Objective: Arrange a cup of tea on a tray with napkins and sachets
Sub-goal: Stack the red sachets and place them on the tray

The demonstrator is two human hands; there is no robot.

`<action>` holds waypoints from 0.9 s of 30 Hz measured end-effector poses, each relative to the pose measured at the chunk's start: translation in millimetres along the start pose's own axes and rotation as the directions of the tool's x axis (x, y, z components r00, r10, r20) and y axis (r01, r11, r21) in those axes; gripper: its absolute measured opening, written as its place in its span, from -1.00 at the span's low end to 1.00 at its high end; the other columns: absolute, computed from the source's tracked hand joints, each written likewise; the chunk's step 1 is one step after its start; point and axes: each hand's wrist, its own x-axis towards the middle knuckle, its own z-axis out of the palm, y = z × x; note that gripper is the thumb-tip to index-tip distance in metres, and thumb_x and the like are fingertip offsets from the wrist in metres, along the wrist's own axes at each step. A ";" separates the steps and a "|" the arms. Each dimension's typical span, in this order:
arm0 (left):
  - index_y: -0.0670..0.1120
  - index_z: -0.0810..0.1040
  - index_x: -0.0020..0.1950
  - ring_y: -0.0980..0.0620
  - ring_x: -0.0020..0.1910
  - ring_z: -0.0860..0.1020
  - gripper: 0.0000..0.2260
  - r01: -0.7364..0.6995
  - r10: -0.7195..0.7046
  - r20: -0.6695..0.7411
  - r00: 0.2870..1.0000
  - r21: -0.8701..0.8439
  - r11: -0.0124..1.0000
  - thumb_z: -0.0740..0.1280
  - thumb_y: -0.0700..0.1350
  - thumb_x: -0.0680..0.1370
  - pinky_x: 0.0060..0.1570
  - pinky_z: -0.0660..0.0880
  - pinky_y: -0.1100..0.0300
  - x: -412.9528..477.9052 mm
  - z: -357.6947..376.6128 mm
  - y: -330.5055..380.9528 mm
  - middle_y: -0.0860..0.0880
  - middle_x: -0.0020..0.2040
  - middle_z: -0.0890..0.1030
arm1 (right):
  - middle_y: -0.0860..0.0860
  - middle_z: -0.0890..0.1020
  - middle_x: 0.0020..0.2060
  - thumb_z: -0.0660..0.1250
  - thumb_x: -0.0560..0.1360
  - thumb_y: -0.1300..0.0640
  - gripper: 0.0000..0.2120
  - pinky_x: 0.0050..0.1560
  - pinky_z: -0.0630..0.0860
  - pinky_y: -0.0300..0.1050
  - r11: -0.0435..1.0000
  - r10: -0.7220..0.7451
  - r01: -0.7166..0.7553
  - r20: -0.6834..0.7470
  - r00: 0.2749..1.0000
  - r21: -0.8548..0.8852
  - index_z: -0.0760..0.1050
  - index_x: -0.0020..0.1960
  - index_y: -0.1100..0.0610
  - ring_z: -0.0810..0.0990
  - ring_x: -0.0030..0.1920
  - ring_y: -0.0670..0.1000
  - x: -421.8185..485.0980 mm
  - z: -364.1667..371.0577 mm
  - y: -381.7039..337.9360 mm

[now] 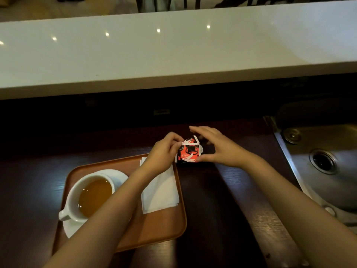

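A brown tray [166, 227] lies on the dark wooden counter at lower left. On it stands a white cup of tea [90, 196] on a white saucer [117, 174], with white napkins [162, 192] along the tray's right side. Just beyond the tray's far right corner, both hands hold a small stack of red, black and white sachets [189, 152]. My left hand [164, 153] pinches the stack's left edge. My right hand [218, 147] cups the stack from the right, thumb under it and fingers spread above. My left forearm crosses over the saucer and napkins.
A steel sink [324, 163] with a drain sits at the right edge of the counter. A raised white bar top [173, 51] runs across behind the work surface, with a dark recess below it.
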 end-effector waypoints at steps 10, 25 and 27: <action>-0.10 0.47 -0.03 0.28 -0.25 0.55 -0.92 -0.015 -0.003 -0.143 0.990 -0.125 0.992 0.20 -0.14 0.57 -0.33 0.45 0.43 -49.7 -10.1 15.1 0.16 -0.22 0.55 | -0.05 0.28 0.33 0.50 0.24 -0.13 -0.10 0.25 0.24 -0.24 0.972 -0.117 0.131 0.078 0.990 -0.197 0.12 0.43 -0.01 0.21 0.29 -0.12 -23.7 12.3 -43.2; 0.00 0.50 0.10 0.14 -0.07 0.65 -0.82 0.093 -0.323 -0.257 0.911 -0.635 0.767 0.30 -0.08 0.51 -0.14 0.61 0.25 -132.7 -17.1 36.5 0.08 -0.15 0.70 | 0.00 0.49 0.12 0.42 0.38 0.05 -0.46 0.08 0.49 -0.16 0.965 -0.227 0.234 0.072 0.971 -0.118 0.35 0.31 0.06 0.46 0.10 -0.07 -35.2 25.0 -80.0; -0.09 0.48 0.19 0.04 -0.02 0.65 -0.73 0.127 -0.428 -0.209 0.879 -0.762 0.635 0.33 -0.15 0.49 -0.05 0.61 0.17 -141.2 -10.7 35.7 -0.03 -0.04 0.70 | 0.00 0.48 0.08 0.43 0.37 0.03 -0.45 0.04 0.44 -0.25 0.969 -0.215 0.221 0.060 0.975 -0.113 0.36 0.31 0.08 0.45 0.06 -0.07 -36.1 34.8 -82.7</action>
